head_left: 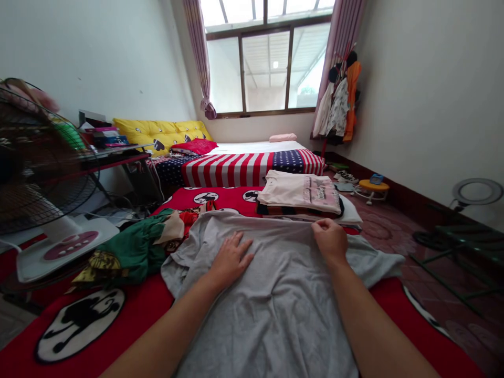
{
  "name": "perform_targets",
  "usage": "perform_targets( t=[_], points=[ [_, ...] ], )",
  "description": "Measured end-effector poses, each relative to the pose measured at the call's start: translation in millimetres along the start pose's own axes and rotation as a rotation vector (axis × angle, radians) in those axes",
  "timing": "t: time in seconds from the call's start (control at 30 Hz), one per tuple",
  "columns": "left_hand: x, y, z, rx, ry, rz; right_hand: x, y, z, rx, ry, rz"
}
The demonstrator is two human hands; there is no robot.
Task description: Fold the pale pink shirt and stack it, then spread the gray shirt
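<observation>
1. The grey T-shirt (271, 315) lies spread on a red blanket (129, 315) with black-and-white emblems, directly in front of the person, one sleeve reaching out to the right.
2. The left grip (231, 260) is wide open, fingers spread and pressed flat on the cloth. That looks like a sound way to work: an open palm pins the shirt without bunching it.
3. The right grip (329, 240) is narrow, pinching a fold of the shirt's upper edge between fingers and thumb. A small, firm pinch like this seems best, since a bigger handful would drag wrinkles across the cloth.
4. Creases run through the shirt between the two hands, so level, even tension between them would seem to serve it best.
5. Just beyond the shirt sits a folded pale pink garment (299, 191) on a pile of other clothes, and a crumpled green garment (134, 252) lies against the shirt's left side.
6. Further off are a stars-and-stripes bed cover (232, 168) and, at the left, a fan (35, 157) beside a bench (118, 160) stacked with boxes.
</observation>
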State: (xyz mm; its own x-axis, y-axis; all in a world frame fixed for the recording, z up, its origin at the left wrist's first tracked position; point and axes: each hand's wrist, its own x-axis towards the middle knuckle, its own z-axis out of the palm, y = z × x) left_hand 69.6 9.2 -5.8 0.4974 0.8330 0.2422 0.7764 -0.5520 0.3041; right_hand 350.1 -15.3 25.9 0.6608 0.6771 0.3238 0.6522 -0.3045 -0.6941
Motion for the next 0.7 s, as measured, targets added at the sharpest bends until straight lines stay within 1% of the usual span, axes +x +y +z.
perform_targets(
  t=[0.03, 0.07, 0.1, 0.2, 0.23, 0.27, 0.33, 0.4, 0.47, 0.53, 0.6, 0.63, 0.7],
  points=[
    [-1.0, 1.7, -0.2, 0.027, -0.017, -0.007, 1.6, 1.2, -2.4, 0.015, 0.038, 0.012],
    [-1.3, 2.9, -1.0, 0.044, -0.028, -0.01, 2.8, 2.2, -4.9, -0.017, 0.037, 0.014],
    [-1.2, 3.7, -2.1, 0.055, -0.035, -0.01, 3.5, 2.7, -7.3, -0.086, -0.008, 0.0],
    [-0.2, 4.4, -4.8, 0.074, -0.049, -0.01, 3.3, -1.2, -13.2, -0.353, -0.272, -0.088],
    [0.1, 4.4, -5.1, 0.075, -0.052, -0.011, 2.7, -4.2, -14.1, -0.405, -0.34, -0.112],
    [0.3, 4.4, -5.2, 0.075, -0.052, -0.012, 1.8, -7.7, -14.2, -0.428, -0.368, -0.133],
    [0.5, 4.3, -4.8, 0.069, -0.045, -0.012, -0.7, -14.4, -11.1, -0.4, -0.312, -0.187],
    [0.2, 4.3, -3.7, 0.06, -0.028, -0.011, -4.5, -18.3, -3.4, -0.296, -0.228, -0.288],
    [-0.8, 3.9, -1.7, 0.042, -0.006, -0.009, -9.4, -18.5, 6.8, -0.187, -0.197, -0.344],
    [-2.0, 3.0, 1.0, 0.007, 0.018, -0.004, -14.2, -16.0, 16.2, -0.151, -0.222, -0.321],
    [-1.7, 1.0, 2.9, -0.061, 0.059, 0.004, -18.4, -13.2, 22.4, -0.185, -0.255, -0.29],
    [-0.1, -0.6, 2.8, -0.112, 0.098, 0.012, -20.1, -12.2, 24.1, -0.211, -0.269, -0.295],
    [7.8, -5.3, -1.1, -0.214, 0.226, 0.034, -23.1, -10.9, 25.5, -0.242, -0.287, -0.333]
  ],
)
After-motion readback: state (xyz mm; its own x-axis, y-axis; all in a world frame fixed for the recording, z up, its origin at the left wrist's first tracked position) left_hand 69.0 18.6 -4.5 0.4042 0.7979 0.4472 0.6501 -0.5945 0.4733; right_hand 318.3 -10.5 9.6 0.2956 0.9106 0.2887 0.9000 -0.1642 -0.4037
